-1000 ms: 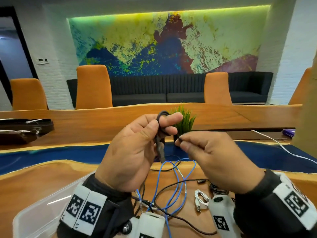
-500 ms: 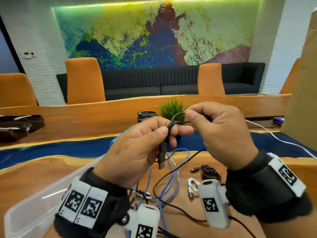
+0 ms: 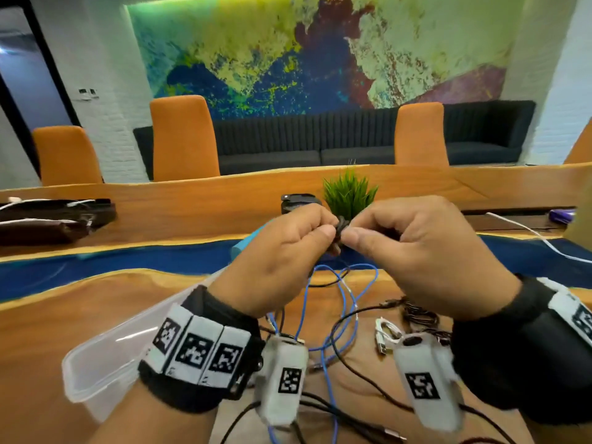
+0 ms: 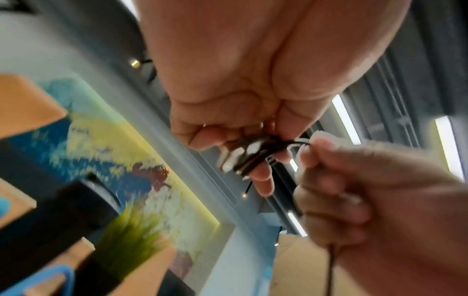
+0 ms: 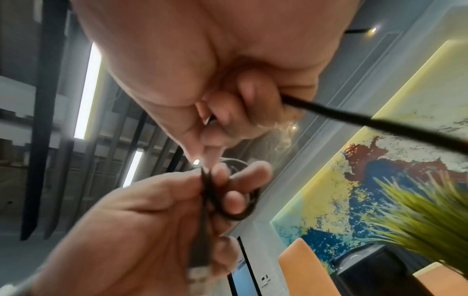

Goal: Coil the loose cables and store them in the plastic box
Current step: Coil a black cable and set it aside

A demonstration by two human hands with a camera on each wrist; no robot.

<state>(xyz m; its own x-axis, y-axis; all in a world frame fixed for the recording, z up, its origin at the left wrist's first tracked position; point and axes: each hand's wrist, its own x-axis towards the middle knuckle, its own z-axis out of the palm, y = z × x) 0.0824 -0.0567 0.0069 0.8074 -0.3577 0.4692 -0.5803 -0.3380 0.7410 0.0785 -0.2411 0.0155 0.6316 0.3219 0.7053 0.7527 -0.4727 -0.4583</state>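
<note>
Both hands are raised over the wooden table with a black cable [image 3: 342,226] between them. My left hand [image 3: 282,251] pinches its small coil [image 5: 238,202] between thumb and fingers, the plug end hanging below. My right hand [image 3: 413,248] pinches the same cable right beside the coil, and the loose length [image 5: 367,120] runs out of its fist. The clear plastic box [image 3: 105,363] sits at the lower left, half hidden by my left wrist. A loose blue cable [image 3: 344,302], more black cable [image 3: 368,379] and a bundled white cable [image 3: 387,334] lie on the table under my hands.
A small green plant [image 3: 349,193] in a dark pot stands just beyond my hands, next to a black device [image 3: 298,201]. A white cable [image 3: 531,233] runs across the table's right side. Dark cases [image 3: 48,219] lie at the far left. Orange chairs line the far edge.
My right hand has come down and in from its raised position, meeting my left hand at the coil. The loop it was carrying now lies against the coil.
</note>
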